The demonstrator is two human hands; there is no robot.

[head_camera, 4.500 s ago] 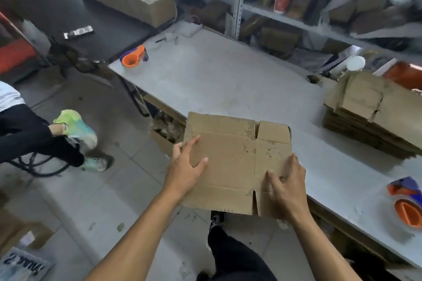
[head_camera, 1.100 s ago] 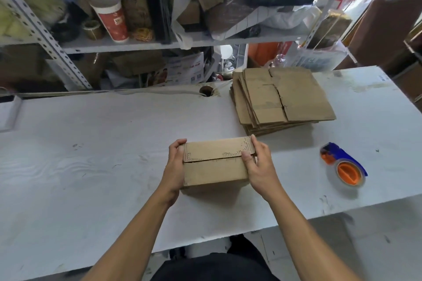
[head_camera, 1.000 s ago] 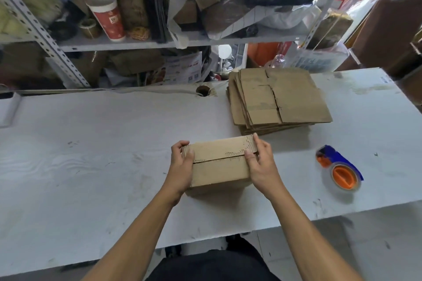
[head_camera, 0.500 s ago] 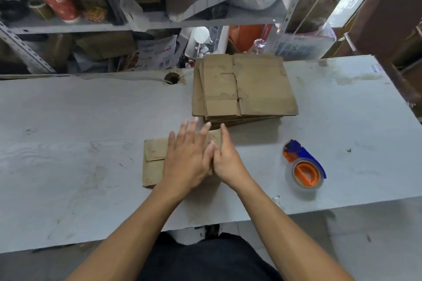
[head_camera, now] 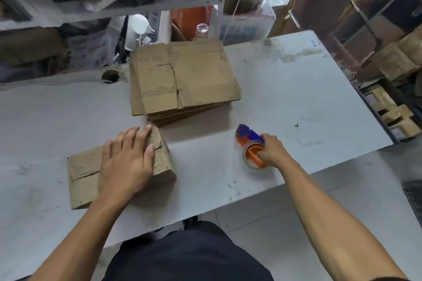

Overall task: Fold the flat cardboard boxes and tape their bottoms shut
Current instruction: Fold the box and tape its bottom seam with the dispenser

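My left hand (head_camera: 126, 162) lies flat on the folded cardboard box (head_camera: 118, 166), fingers straight and spread, palm pressing its closed flaps down. The box sits on the white table (head_camera: 296, 98), near the front edge and left of centre, with its flaps facing up and the corrugated edge of one flap showing just past my fingertips. The seam between the flaps runs out from under my hand toward the left end.

My right hand (head_camera: 271, 151) is out to the right, well apart from the left one, with its fingers curled round the tape dispenser (head_camera: 250, 146). The dispenser has an orange core and a blue head, and it rests on the table near the front edge. I think my fingers hook into the orange ring, though my knuckles hide the exact hold.

Beyond the box, toward the far side, lies the stack of flat cardboard boxes (head_camera: 182, 80), unfolded and piled unevenly, its near edge close to my left fingertips but not touching them. A round hole in the tabletop (head_camera: 110, 74) opens just left of the stack.

Behind the table stands a metal shelf (head_camera: 146, 9) crowded with bags and cartons. Small cardboard boxes (head_camera: 392, 109) are piled on the floor at the far right.
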